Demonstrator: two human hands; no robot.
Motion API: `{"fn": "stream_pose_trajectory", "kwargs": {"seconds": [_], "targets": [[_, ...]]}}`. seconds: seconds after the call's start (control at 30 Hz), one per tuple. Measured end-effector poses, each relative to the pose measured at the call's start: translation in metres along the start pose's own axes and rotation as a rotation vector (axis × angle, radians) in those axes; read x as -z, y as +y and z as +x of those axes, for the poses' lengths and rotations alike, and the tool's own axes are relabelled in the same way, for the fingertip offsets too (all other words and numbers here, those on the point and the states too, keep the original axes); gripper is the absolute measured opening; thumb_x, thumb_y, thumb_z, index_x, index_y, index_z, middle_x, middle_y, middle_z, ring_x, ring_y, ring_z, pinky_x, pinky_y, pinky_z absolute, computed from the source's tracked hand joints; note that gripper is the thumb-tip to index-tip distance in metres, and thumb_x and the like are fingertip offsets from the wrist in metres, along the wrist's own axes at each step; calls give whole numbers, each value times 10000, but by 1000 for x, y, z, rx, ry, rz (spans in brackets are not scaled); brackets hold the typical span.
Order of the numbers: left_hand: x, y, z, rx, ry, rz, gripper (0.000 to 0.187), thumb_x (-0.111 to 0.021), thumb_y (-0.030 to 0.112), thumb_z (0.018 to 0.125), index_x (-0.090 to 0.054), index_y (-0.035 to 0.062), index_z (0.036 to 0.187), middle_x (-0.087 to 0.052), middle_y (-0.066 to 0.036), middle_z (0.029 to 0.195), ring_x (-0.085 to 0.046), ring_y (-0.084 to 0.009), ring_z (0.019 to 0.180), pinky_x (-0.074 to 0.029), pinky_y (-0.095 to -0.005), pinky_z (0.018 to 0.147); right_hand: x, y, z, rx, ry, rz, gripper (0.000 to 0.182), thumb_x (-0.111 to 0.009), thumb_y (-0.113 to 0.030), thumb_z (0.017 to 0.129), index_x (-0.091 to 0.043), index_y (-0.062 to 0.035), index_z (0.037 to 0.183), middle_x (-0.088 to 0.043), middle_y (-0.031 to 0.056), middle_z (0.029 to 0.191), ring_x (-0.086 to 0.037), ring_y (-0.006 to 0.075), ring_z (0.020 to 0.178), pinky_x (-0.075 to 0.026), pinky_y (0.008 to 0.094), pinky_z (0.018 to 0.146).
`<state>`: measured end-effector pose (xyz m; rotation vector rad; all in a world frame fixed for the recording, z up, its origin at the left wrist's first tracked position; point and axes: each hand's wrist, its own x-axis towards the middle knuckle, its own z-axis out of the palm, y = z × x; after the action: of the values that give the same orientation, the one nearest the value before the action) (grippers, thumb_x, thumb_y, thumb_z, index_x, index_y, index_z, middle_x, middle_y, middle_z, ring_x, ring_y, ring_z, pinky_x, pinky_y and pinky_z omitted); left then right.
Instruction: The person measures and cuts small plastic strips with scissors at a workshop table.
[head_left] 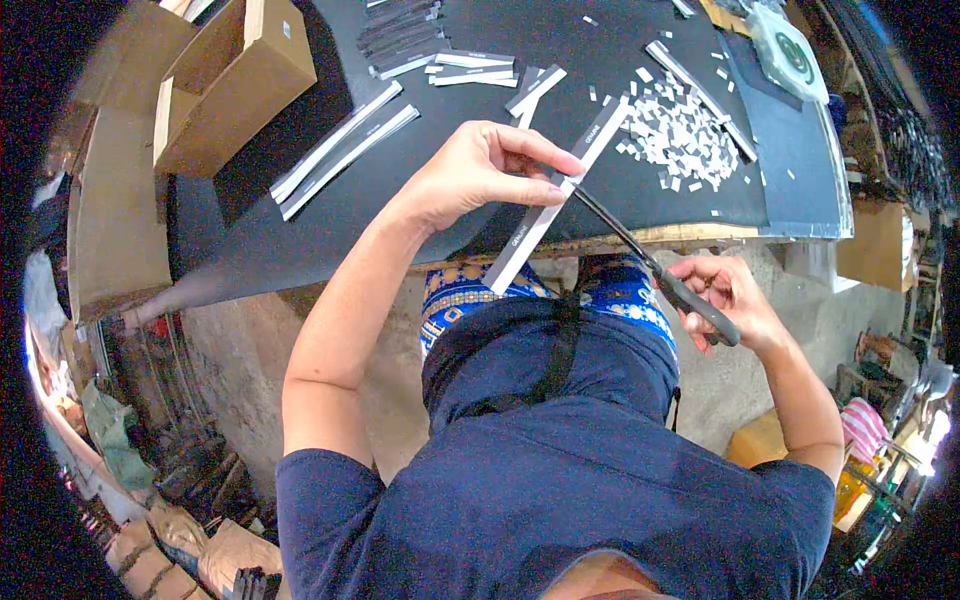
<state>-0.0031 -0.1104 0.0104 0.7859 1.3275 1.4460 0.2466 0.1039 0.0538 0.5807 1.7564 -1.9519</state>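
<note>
Strip (560, 190) sat pinched in my left hand (480, 175), over the table edge (690, 234); my right hand (725, 295) gripped scissors (650, 265) cutting it. Beyond my left hand, an open box (235, 75), contents hidden.

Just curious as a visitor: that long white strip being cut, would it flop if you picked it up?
Probably fairly stiff: the strip stays straight past the left hand. Likely light, held by fingertips. The scissors in the right hand suggest it is thin.
</note>
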Motion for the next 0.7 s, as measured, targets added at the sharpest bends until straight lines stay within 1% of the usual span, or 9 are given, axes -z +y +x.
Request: {"fn": "stream_pose_trajectory", "kwargs": {"seconds": [0.13,0.23,0.3,0.4,0.7], "targets": [[0,0,2,-20,-28,12,311,-754,51,750,-703,13,1054,-706,-63,884,-645,-84,789,-509,-208,762,0,-6,3,-17,-14,8,506,-800,-98,728,-548,40,1145,-589,30,673,-592,110,480,-456,239,389],[0,0,3,-5,-44,-1,315,-763,58,742,-710,29,1051,-702,-42,859,-632,-70,767,-499,-201,741,1,-9,5,-4,-21,2,491,-789,-83,735,-547,45,1143,-586,34,661,-592,118,467,-455,244,379],[1,-1,4,-40,-49,59,315,-770,64,739,-716,40,1048,-695,-24,833,-612,-57,739,-482,-194,710,1,-10,6,-9,-25,3,489,-787,-83,735,-548,46,1142,-587,36,658,-591,122,462,-455,247,375],[0,-1,4,-35,-50,42,319,-776,67,734,-719,49,1047,-690,-16,819,-595,-50,718,-466,-189,690,1,-13,7,-14,-27,10,485,-784,-78,735,-550,45,1142,-588,40,651,-593,127,457,-455,250,370],[-2,2,5,-44,-60,51,330,-784,70,728,-718,51,1051,-693,-15,822,-602,-51,722,-473,-188,695,1,-15,8,-9,-34,18,466,-781,-62,735,-558,33,1134,-595,41,649,-593,125,455,-449,247,365]]}}
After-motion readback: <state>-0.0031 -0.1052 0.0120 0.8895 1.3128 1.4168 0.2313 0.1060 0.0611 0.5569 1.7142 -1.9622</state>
